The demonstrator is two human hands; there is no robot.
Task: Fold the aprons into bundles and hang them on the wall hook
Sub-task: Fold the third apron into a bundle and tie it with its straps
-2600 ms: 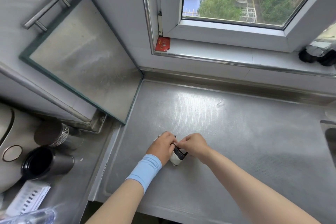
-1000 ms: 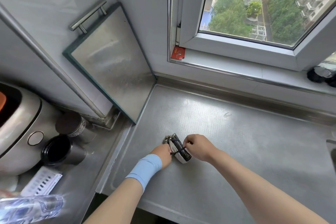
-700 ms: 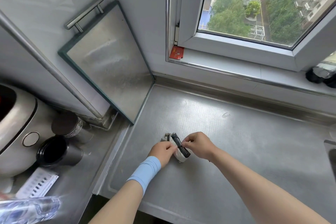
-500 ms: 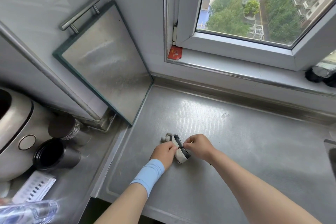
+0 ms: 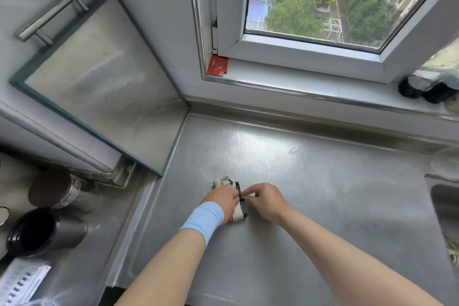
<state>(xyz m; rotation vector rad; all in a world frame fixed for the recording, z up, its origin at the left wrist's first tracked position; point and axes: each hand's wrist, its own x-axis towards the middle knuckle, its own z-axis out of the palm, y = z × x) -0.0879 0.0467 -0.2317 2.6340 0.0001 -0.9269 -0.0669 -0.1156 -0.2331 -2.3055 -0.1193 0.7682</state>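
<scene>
Far left of the apron bundle (image 5: 236,215), two dark cups (image 5: 42,231) sit on a lower steel ledge, with a printed paper slip (image 5: 21,281) below them at the frame's corner. Up and to the left of the bundle, a glass-edged panel (image 5: 104,87) with a bar handle (image 5: 49,11) leans against the wall, its lower corner at the edge of the steel bench (image 5: 323,194).

My left grip (image 5: 222,197), a pale blue wristband (image 5: 202,221) on the wrist, lies over the bundle's left side, fingers curled down round it and holding it to the bench. The bundle, a small white roll of cloth, sits on the bench between my two hands, and a dark strap (image 5: 239,187) crosses it. My right grip (image 5: 267,200), just beside the bundle's right side, pinches that strap between thumb and forefinger near the top of the roll.

Behind the bundle, a red card (image 5: 217,66) sits at the lower corner of the window frame, and the window (image 5: 310,0) looks down on trees and buildings. Far right of the bundle, dark objects (image 5: 419,87) rest on the sill, too blurred to tell apart, and the rim of a sink (image 5: 432,179) cuts into the bench.
</scene>
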